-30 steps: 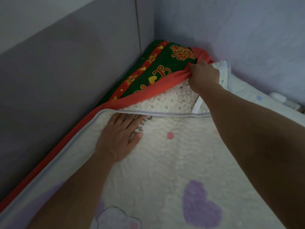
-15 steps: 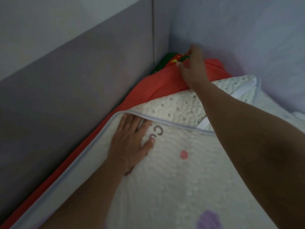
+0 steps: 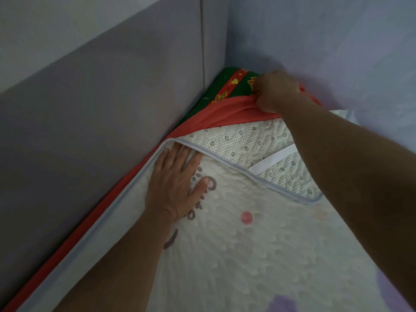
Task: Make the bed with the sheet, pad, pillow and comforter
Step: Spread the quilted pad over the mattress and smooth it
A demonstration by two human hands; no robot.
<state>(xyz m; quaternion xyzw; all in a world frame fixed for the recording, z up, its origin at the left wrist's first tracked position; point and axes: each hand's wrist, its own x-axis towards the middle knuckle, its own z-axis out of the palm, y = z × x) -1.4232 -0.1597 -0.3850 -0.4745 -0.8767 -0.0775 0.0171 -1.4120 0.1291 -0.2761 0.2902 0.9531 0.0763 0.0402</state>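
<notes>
In the head view, the work is at the far corner of the bed, where the padded grey panel [image 3: 101, 109] meets the wall [image 3: 326, 41]. The red sheet [image 3: 225, 111] lies over the green patterned mattress [image 3: 222, 84] but leaves that corner bare. The right hand [image 3: 275, 91] reaches out on a straight arm, fingers curled and bunching the sheet's edge, apparently to draw it over the corner. The white quilted pad [image 3: 247, 244] covers the bed nearer the camera. Its corner is turned back so the dotted underside [image 3: 243, 140] and a white elastic strap [image 3: 272, 158] show, which keeps it off the sheet being fitted. The left hand [image 3: 173, 183] lies flat, fingers straight and together, pressing the pad beside the panel-side edge, probably to stop it sliding. Neither pillow nor comforter is in view.
</notes>
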